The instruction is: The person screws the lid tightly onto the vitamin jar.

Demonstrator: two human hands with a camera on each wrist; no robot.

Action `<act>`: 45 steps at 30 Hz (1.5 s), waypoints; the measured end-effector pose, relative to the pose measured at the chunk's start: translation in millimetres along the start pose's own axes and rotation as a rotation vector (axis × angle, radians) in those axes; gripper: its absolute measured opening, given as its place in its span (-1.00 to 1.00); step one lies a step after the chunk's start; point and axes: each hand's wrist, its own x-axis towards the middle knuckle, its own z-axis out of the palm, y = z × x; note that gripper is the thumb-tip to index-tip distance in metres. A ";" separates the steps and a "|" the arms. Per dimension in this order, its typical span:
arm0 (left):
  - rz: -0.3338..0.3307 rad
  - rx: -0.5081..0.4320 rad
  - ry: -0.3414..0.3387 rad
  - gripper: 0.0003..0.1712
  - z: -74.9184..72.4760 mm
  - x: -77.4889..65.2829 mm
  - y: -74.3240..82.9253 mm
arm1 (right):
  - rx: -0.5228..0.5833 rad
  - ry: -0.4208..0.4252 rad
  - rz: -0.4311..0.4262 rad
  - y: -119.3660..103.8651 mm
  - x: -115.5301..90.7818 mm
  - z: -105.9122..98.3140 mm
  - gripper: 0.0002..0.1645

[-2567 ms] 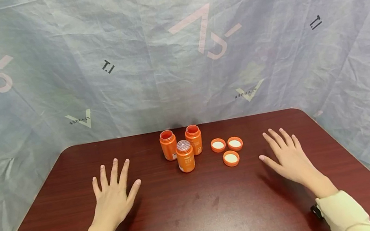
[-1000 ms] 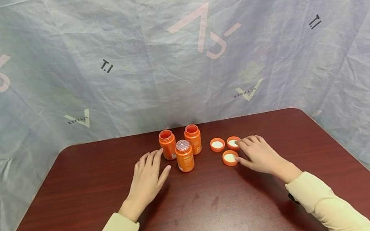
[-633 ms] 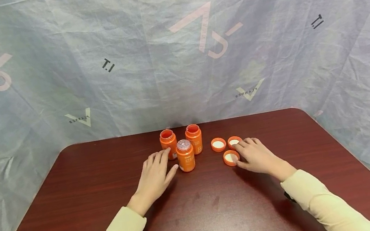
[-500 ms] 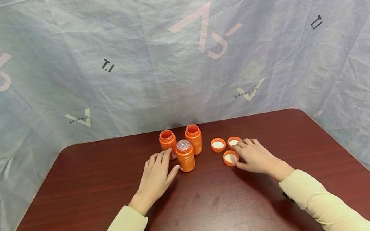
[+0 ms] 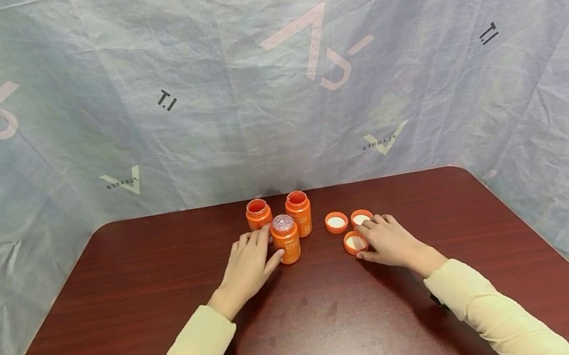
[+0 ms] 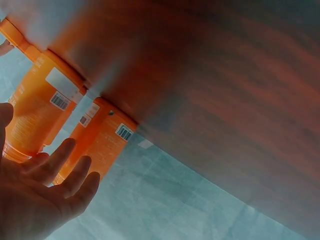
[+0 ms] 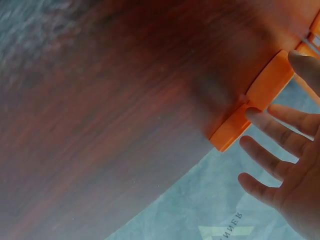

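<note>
In the head view an orange jar [image 5: 288,246] with a silvery patterned top stands upright in front of two open-topped orange jars, the left one [image 5: 259,212] and the right one [image 5: 299,213]. My left hand [image 5: 246,268] reaches to the front jar's left side, thumb and index finger spread about it; contact is unclear. Three orange lids lie with white insides up: a front lid [image 5: 355,243], a back right lid [image 5: 361,216] and a back left lid [image 5: 336,222]. At the front lid's right side my right hand [image 5: 390,242] has thumb and fingers spread, grazing or just beside it.
The dark red wooden table [image 5: 313,337] ends at a grey-blue cloth backdrop [image 5: 267,79] behind the jars. More cloth hangs along both sides. Barcode labels show on two jars in the left wrist view.
Both hands have come inward from the table's sides. The left hand has moved right to the front jar, the right hand left to the front lid. Jars and lids stay put.
</note>
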 end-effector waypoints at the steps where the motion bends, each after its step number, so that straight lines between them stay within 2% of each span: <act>1: 0.001 -0.001 0.000 -0.27 -0.1 0.4 0.5 | 0.002 -0.002 0.001 -0.1 0.2 0.4 -0.42; 14: 0.004 -0.046 0.001 -0.28 -0.3 7.7 2.2 | 0.002 -0.028 0.023 -1.6 1.9 2.8 -0.40; 29: -0.015 -0.099 -0.011 -0.31 -0.3 11.3 5.4 | 0.011 0.003 0.021 -1.7 2.3 3.2 -0.46; 37: -0.022 -0.111 -0.015 -0.30 -1.1 12.1 4.6 | 0.011 0.014 0.025 -1.4 2.7 3.1 -0.43; 45: -0.012 -0.107 0.002 -0.34 -1.0 11.3 5.6 | 0.040 0.010 0.046 0.3 2.0 1.6 -0.32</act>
